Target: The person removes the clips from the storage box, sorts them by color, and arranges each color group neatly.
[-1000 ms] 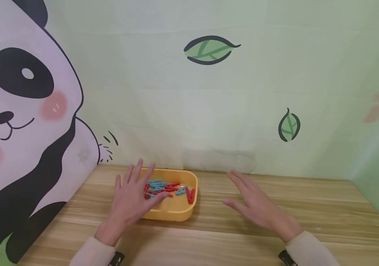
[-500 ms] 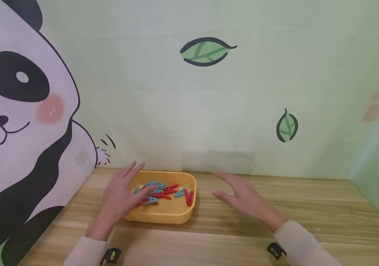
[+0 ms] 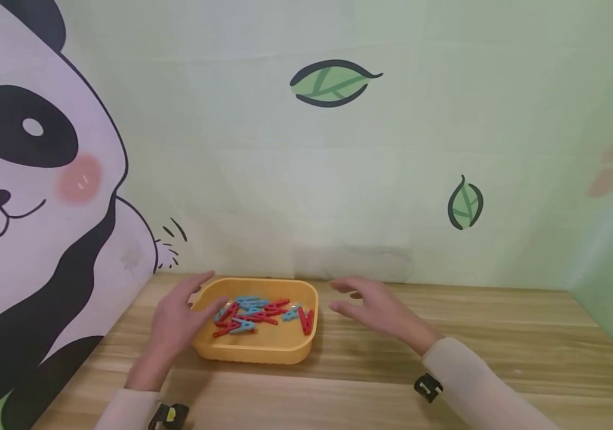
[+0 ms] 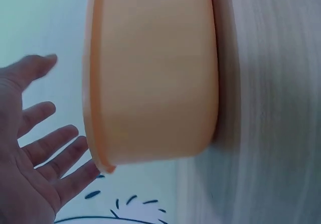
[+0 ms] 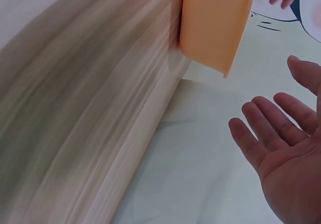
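A yellow-orange plastic basket (image 3: 279,353) stands on the wooden table, with several red and blue clothespins (image 3: 255,310) scattered over its floor. My left hand (image 3: 174,313) is at the basket's left side, fingers apart and holding nothing; in the head view its thumb overlaps the rim. The left wrist view shows the same hand (image 4: 45,153) with spread fingers close to the basket's rim (image 4: 93,83). My right hand (image 3: 376,307) hovers to the right of the basket, a gap between them. Relaxed, slightly bent fingers and a bare palm show on that hand (image 5: 286,148) in the right wrist view.
The wooden table (image 3: 392,388) runs back to a pale green wall sheet (image 3: 370,179) printed with leaves. A large printed panda (image 3: 32,179) covers the left side wall. Black wrist straps (image 3: 428,387) hang below both sleeves.
My left hand has moved left, from over the basket to its left side, uncovering more clothespins. My right hand has moved left, closer to the basket.
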`<state>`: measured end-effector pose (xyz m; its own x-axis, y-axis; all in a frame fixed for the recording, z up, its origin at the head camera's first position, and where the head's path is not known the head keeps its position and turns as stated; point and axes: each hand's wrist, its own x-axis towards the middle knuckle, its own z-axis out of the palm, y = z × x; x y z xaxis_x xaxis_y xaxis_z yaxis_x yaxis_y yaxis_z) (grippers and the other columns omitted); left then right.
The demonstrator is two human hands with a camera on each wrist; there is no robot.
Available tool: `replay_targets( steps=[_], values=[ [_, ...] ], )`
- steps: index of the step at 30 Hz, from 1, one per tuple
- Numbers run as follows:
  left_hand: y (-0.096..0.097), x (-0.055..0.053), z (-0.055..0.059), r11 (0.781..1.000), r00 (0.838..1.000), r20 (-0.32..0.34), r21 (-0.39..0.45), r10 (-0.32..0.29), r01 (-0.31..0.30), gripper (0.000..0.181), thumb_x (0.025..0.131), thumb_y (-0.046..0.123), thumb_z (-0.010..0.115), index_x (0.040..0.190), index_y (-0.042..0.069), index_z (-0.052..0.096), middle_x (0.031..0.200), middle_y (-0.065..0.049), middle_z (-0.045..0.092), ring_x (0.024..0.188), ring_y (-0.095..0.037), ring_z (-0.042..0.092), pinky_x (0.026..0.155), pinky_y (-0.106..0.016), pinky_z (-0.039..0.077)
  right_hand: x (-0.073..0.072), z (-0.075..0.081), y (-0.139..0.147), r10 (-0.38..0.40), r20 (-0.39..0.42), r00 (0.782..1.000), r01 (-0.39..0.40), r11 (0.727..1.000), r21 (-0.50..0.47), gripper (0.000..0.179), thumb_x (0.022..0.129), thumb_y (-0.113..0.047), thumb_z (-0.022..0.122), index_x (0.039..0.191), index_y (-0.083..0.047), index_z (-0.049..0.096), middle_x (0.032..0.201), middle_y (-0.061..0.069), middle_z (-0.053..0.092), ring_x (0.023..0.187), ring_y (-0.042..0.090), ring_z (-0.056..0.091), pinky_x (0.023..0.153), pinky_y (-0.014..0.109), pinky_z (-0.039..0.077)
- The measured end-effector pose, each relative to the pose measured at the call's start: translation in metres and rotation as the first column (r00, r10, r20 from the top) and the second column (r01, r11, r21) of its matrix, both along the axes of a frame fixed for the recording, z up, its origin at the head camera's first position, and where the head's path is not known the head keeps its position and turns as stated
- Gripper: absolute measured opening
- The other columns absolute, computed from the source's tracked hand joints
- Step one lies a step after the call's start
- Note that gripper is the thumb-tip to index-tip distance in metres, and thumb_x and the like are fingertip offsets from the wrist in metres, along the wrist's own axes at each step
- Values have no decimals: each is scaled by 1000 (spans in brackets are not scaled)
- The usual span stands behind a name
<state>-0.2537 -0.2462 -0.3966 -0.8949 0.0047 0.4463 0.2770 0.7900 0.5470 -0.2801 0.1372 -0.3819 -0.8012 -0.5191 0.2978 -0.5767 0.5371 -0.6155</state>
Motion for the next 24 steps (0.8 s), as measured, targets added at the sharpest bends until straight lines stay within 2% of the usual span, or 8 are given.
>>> replay_targets(
  steps=[2, 6, 9, 16, 24],
  values=[
    [-5, 0, -1, 1000, 1000, 3, 14, 13, -13, 56, 98, 28, 80, 145, 4, 62, 145, -23, 62, 123, -45, 63, 95, -61, 58, -3, 0, -2, 15, 12, 1000, -15, 1000, -8, 43, 104, -23, 72, 139, 0, 65, 139, 17, 68, 124, 37, 66, 104, 50, 56],
    [-13, 1, -5, 999, 999, 0, 37, 40, -40, 50, 98, 20, 80, 141, 0, 65, 140, -26, 64, 114, -46, 68, 91, -61, 60, -8, 1, -4, 33, 50, 998, -31, 999, -30, 41, 103, -21, 73, 137, 1, 66, 136, 19, 69, 123, 38, 66, 104, 52, 56],
    [-16, 1, -7, 996, 997, 20, 61, 69, -70, 44, 97, 15, 79, 136, -2, 68, 133, -27, 68, 107, -44, 72, 87, -58, 62, -11, 2, -5, 35, 65, 997, -33, 999, -33, 40, 103, -22, 73, 136, 1, 67, 135, 18, 69, 123, 37, 66, 103, 52, 57],
    [-19, 1, -10, 987, 990, 49, 86, 129, -133, 30, 96, 7, 76, 124, -4, 75, 115, -25, 75, 98, -41, 75, 80, -52, 65, -14, 4, -14, 45, 100, 994, -42, 999, -34, 39, 103, -23, 73, 134, 1, 68, 133, 18, 70, 122, 33, 66, 103, 49, 57],
    [-25, -2, -16, 985, 988, 87, 100, 131, -139, 25, 96, 2, 75, 120, -4, 77, 110, -23, 77, 95, -38, 75, 79, -49, 65, -16, 7, -30, 77, 108, 991, -77, 997, 2, 36, 101, -17, 75, 133, 0, 69, 133, 15, 70, 122, 32, 66, 105, 51, 56]
  ],
)
